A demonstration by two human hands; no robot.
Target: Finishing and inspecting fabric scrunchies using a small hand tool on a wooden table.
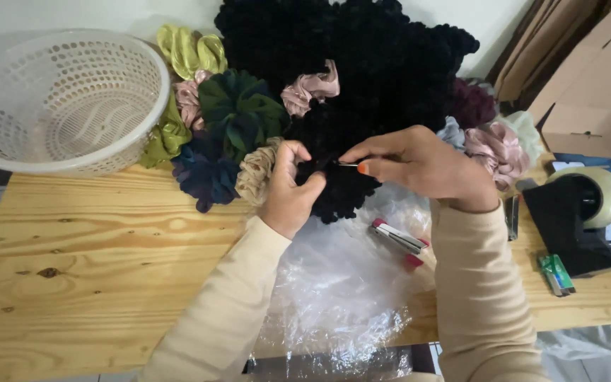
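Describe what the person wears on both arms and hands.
Both arms are covered by long, plain cream-beige sleeves, the left sleeve and the right sleeve, ending at the wrists. The left hand and right hand are bare, without gloves. No rings or watch are visible. The right thumbnail is painted orange.

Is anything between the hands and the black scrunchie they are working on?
Nothing visible. Both the left hand and the right hand already pinch the black scrunchie directly, above the clear plastic bags. The stapler lies beside them, out of the way.
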